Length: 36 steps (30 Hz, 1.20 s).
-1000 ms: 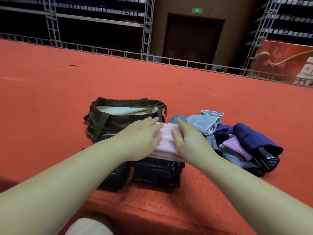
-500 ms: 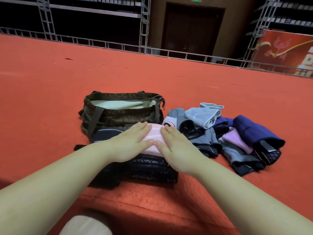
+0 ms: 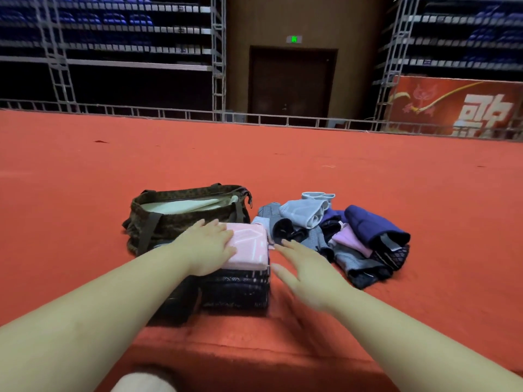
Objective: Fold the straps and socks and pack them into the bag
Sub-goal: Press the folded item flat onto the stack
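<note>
We are resting the left hand (image 3: 208,246) flat, fingers straight, on a folded pink piece (image 3: 249,246) that is topping a dark folded stack (image 3: 236,290) on the red carpet (image 3: 85,193). The right hand (image 3: 307,268) is hovering just beside the stack, motion-blurred, fingers spread, holding nothing. The camouflage bag (image 3: 181,219) is standing open just behind the stack. An unfolded heap of socks and straps (image 3: 348,233) is lying to the right of the bag.
</note>
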Motion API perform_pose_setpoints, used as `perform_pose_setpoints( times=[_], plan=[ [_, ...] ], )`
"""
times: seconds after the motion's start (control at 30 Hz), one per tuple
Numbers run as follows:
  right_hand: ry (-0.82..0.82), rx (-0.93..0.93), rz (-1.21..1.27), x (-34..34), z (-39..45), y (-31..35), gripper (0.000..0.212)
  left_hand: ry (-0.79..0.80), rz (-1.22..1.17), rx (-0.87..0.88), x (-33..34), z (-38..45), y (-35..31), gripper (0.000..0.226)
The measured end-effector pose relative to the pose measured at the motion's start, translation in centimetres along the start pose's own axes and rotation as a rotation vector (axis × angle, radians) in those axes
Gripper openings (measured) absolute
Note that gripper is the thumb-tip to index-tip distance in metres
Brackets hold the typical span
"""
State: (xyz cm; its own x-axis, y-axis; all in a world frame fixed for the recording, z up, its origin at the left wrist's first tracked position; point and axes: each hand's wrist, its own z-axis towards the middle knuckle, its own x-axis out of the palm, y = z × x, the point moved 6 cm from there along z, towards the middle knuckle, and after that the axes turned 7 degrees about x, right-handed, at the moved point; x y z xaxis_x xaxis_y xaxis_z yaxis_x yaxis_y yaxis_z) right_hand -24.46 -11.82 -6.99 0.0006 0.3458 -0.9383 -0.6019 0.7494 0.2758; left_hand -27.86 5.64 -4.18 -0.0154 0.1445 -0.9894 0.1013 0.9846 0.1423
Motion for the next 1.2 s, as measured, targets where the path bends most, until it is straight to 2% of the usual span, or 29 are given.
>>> perform_pose_setpoints(
  times=[0.07, 0.17, 0.27, 0.47, 0.6, 0.67, 0.73, 0.83, 0.97, 1.07, 1.2],
  plan=[
    [-0.063, 0.046, -0.008, -1.3, -1.4, -2.7, 0.055, -0.160, -0.007, 0.036, -2.1, 0.6, -2.4, 0.050],
    [-0.153, 0.156, -0.010, -3.2, -2.6, -6.9, 0.054, -0.303, -0.226, 0.161, -3.8, 2.0, -7.8, 0.045],
    [-0.297, 0.254, 0.009, -5.2, -3.0, -11.5, 0.049, -0.294, -0.332, 0.256, -3.2, 4.0, -12.4, 0.045],
    [-0.482, 0.429, 0.078, -7.1, -3.3, -19.3, 0.053, -0.271, -0.541, 0.258, -0.8, 8.9, -17.0, 0.049],
    [-0.542, 0.570, 0.331, -7.1, -2.5, -23.3, 0.053, -0.308, -0.724, 0.171, -0.2, 12.6, -19.2, 0.065],
    [-0.541, 0.645, 0.523, -6.7, -1.9, -24.6, 0.051, -0.334, -0.928, 0.062, 0.0, 14.5, -19.9, 0.069],
    [-0.526, 0.695, 0.654, -6.2, -1.4, -25.4, 0.049, -0.319, -1.175, -0.103, 0.3, 16.4, -20.5, 0.063],
    [-0.561, 0.715, 0.734, -5.7, -0.6, -26.2, 0.039, -0.276, -1.523, -0.251, 0.9, 18.5, -21.7, 0.035],
    [-0.662, 0.741, 0.795, -5.5, -0.4, -26.6, 0.011, -0.327, -1.647, -0.327, 1.5, 19.3, -22.3, 0.015],
    [-0.747, 0.653, 0.837, -6.3, -1.2, -25.1, 0.002, -0.381, -1.746, -0.238, 0.8, 17.8, -22.3, 0.015],
    [-0.821, 0.516, 0.937, -7.4, -3.7, -20.9, 0.003, -0.438, -1.865, -0.113, 0.2, 12.9, -21.6, 0.020]
  ],
)
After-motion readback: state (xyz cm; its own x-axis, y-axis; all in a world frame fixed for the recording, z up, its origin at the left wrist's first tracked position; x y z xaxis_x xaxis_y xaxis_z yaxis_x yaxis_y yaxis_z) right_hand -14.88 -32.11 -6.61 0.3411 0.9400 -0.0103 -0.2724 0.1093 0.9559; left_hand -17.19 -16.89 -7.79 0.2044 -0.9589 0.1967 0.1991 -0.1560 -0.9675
